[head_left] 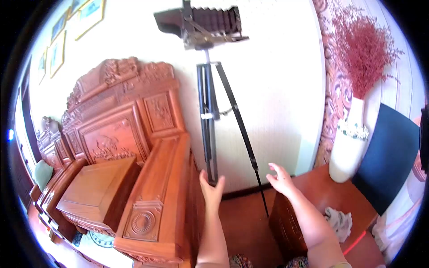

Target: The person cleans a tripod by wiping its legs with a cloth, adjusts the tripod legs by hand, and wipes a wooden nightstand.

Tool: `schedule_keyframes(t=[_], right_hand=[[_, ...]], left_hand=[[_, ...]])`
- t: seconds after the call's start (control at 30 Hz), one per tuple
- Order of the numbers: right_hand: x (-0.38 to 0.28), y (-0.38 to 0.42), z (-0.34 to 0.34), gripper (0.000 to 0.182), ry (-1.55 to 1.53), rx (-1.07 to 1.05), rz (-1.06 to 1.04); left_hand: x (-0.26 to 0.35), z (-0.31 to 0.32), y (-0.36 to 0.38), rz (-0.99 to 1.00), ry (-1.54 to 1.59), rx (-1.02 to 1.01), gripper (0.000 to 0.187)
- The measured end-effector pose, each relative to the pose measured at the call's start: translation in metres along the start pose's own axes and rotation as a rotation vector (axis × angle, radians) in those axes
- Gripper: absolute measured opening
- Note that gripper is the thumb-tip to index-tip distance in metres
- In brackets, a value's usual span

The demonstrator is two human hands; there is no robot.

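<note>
My left hand (212,191) is raised at the centre, thumb and fingers spread, with the lower end of a black tripod leg showing between them in this view. My right hand (280,179) reaches forward over the near corner of a brown wooden table (319,190), fingers apart and nothing in them. Between and beyond both hands stands a black tripod (234,107) with splayed legs. On top of it sits an old bellows camera (208,24), dark and pleated, against the white wall.
Left of the tripod is a carved wooden sofa (154,196) with a green cushion (42,174). The table holds a white vase (348,154) with dried red stems (364,49) and a crumpled cloth (338,223). A dark chair back (386,156) stands at right. Framed pictures (89,18) hang upper left.
</note>
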State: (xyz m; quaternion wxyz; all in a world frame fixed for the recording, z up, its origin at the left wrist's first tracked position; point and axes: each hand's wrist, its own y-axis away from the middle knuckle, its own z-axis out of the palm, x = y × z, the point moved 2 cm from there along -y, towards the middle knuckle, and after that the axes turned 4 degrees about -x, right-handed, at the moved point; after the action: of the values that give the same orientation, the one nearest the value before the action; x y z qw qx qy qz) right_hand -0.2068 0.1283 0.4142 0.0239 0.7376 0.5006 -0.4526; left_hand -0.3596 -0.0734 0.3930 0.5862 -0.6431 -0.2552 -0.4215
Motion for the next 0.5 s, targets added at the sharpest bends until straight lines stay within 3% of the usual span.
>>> schedule_keyframes(t=[0.13,0.2,0.33,0.5], right_hand=[[0.002,-0.054,0.03,0.057,-0.018,0.006,0.008],[0.002,-0.066,0.041,0.057,-0.208,-0.035,0.197],[0.01,-0.079,0.061,0.056,-0.332,-0.146,0.263],[0.02,-0.091,0.067,0.052,-0.215,-0.135,0.276]], left_hand=[[-0.013,-0.001,0.005,-0.085,-0.124,-0.092,0.071],[-0.023,-0.002,0.007,-0.048,-0.163,-0.072,0.069],[-0.034,-0.005,0.012,-0.04,-0.12,-0.113,0.064],[-0.043,0.0,0.014,-0.035,-0.052,-0.12,0.059]])
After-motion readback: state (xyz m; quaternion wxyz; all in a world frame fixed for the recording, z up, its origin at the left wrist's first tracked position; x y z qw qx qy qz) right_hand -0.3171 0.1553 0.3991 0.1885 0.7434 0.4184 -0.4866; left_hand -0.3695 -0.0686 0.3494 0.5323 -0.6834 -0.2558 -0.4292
